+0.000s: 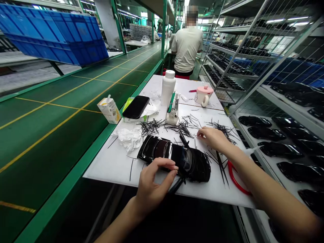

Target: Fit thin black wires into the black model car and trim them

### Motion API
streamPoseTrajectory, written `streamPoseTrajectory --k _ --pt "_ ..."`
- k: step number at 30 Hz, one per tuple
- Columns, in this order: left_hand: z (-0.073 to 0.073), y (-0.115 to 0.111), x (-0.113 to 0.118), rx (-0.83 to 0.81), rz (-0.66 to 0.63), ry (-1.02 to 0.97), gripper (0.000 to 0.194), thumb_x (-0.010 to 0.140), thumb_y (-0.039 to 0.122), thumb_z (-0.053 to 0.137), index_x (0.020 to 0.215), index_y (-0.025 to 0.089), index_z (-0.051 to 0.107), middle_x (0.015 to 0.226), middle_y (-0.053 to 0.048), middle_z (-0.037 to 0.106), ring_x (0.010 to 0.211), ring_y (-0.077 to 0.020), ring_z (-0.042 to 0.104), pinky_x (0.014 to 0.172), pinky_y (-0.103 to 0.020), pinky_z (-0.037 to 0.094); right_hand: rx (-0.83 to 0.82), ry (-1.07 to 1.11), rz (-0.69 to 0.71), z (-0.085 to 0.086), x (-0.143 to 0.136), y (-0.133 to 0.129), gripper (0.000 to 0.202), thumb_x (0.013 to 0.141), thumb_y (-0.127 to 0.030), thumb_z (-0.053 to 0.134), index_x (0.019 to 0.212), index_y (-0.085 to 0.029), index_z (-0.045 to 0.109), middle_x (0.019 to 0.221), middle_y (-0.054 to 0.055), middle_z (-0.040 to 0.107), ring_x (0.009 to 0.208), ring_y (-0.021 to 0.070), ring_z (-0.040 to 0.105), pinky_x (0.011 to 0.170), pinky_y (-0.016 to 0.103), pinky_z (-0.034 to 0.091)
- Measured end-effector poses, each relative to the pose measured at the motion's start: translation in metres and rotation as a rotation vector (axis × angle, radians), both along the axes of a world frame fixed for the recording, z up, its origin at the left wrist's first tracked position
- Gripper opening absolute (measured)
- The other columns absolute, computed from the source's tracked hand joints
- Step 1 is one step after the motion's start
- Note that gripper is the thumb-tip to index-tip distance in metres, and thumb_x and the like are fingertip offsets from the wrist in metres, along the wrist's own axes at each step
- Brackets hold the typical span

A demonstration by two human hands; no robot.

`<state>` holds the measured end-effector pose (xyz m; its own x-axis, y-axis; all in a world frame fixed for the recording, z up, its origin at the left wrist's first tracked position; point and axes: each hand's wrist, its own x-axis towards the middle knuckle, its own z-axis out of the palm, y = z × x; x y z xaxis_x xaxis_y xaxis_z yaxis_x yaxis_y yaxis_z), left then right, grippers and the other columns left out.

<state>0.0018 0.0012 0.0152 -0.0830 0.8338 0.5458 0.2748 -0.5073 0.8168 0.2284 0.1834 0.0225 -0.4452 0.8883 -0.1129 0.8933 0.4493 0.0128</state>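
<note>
A glossy black model car (174, 157) lies on the white tabletop with both doors swung out. My left hand (155, 179) is over its near side, thumb and index finger pinched together; whatever they may hold is too small to name. Beyond the car, my right hand (211, 137) is low over the table, its fingertips drawn together beside scattered thin black strips (183, 128). What is between those fingertips cannot be made out. More strips form a pile (152, 126) behind the car, and others lie under my right wrist.
Crumpled tissue (129, 138), a phone (136, 107), a drink carton (109, 109), a white bottle (168, 87), a tool holder (172, 116) and a lidded cup (204, 96) stand around. Red-handled tool (236, 180) lies right. Green conveyor (63, 111) runs left; racks of car bodies (280, 150) stand right. A person (187, 50) sits ahead.
</note>
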Motion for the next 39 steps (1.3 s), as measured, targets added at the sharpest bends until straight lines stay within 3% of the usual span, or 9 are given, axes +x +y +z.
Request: streamPoseTrajectory --k 5,14,19,23,26,29,32,35,39 --pt "0.005 0.002 0.005 -0.049 -0.003 -0.073 0.022 0.084 0.005 0.067 0.098 0.021 0.064 0.087 0.001 0.071 0.077 -0.0106 0.072 0.075 -0.018 0.059 -0.007 -0.012 -0.007 -0.002 -0.006 0.000 0.015 0.096 -0.028 0.059 0.091 -0.016 0.064 0.097 0.003 0.067 0.085 0.0165 0.062 0.075 0.033 0.052" --pt "0.012 0.009 0.010 -0.151 0.000 -0.143 0.019 0.083 0.007 0.070 0.094 0.022 0.066 0.081 0.005 0.071 0.073 -0.0058 0.070 0.071 -0.010 0.057 -0.003 0.066 -0.033 0.014 0.011 -0.009 0.009 0.090 -0.021 0.055 0.084 -0.021 0.061 0.086 0.003 0.070 0.078 0.0199 0.062 0.061 0.029 0.039" --pt "0.011 0.011 0.010 -0.125 -0.027 -0.082 0.021 0.081 0.005 0.070 0.093 0.022 0.066 0.085 0.005 0.072 0.074 -0.0051 0.070 0.073 -0.010 0.056 -0.030 0.075 -0.037 0.003 0.014 -0.002 0.013 0.093 -0.018 0.053 0.092 -0.019 0.066 0.093 0.004 0.070 0.084 0.0199 0.062 0.068 0.031 0.044" --pt "0.008 0.005 0.005 -0.143 -0.017 -0.075 0.023 0.081 0.004 0.070 0.093 0.023 0.066 0.084 0.006 0.072 0.073 -0.0049 0.070 0.073 -0.009 0.057 -0.077 0.089 -0.023 -0.004 0.011 0.005 0.009 0.095 -0.024 0.060 0.094 -0.016 0.066 0.095 0.003 0.066 0.084 0.0172 0.061 0.077 0.034 0.050" --pt "0.006 0.001 0.001 -0.158 0.000 -0.074 0.026 0.081 0.004 0.070 0.095 0.025 0.066 0.084 0.007 0.072 0.074 -0.0051 0.070 0.074 -0.010 0.057 -0.114 0.125 -0.013 -0.006 0.006 0.010 0.013 0.095 -0.027 0.062 0.090 -0.016 0.064 0.093 0.002 0.065 0.084 0.0163 0.061 0.078 0.034 0.051" --pt "0.007 0.001 -0.001 -0.154 0.018 -0.069 0.026 0.080 0.003 0.070 0.095 0.025 0.067 0.084 0.007 0.072 0.075 -0.0050 0.070 0.074 -0.009 0.057 -0.132 0.186 -0.009 -0.003 0.003 0.009 0.013 0.091 -0.021 0.064 0.079 -0.016 0.060 0.085 0.001 0.064 0.078 0.0157 0.059 0.072 0.032 0.050" --pt "0.010 0.001 -0.001 -0.148 0.015 -0.071 0.026 0.080 0.004 0.070 0.095 0.024 0.067 0.084 0.006 0.072 0.074 -0.0055 0.070 0.074 -0.010 0.057 -0.119 0.296 -0.012 0.011 0.004 -0.007 0.015 0.085 -0.012 0.060 0.074 -0.019 0.053 0.077 0.002 0.062 0.069 0.0163 0.056 0.065 0.030 0.046" --pt "0.014 0.003 0.000 -0.149 -0.018 -0.078 0.022 0.082 0.005 0.069 0.096 0.023 0.067 0.085 0.005 0.072 0.075 -0.0068 0.071 0.074 -0.012 0.058 -0.177 0.478 0.048 0.032 0.007 -0.045 0.013 0.088 -0.014 0.055 0.079 -0.022 0.050 0.080 0.000 0.064 0.068 0.0144 0.057 0.063 0.027 0.047" --pt "0.017 0.007 0.005 -0.125 -0.046 -0.066 0.018 0.083 0.006 0.069 0.094 0.020 0.067 0.085 0.002 0.073 0.074 -0.0073 0.070 0.072 -0.012 0.057 -0.475 1.103 0.074 0.044 0.002 -0.105 0.006 0.094 -0.029 0.062 0.095 -0.023 0.061 0.080 0.000 0.065 0.069 0.0135 0.063 0.063 0.023 0.053"
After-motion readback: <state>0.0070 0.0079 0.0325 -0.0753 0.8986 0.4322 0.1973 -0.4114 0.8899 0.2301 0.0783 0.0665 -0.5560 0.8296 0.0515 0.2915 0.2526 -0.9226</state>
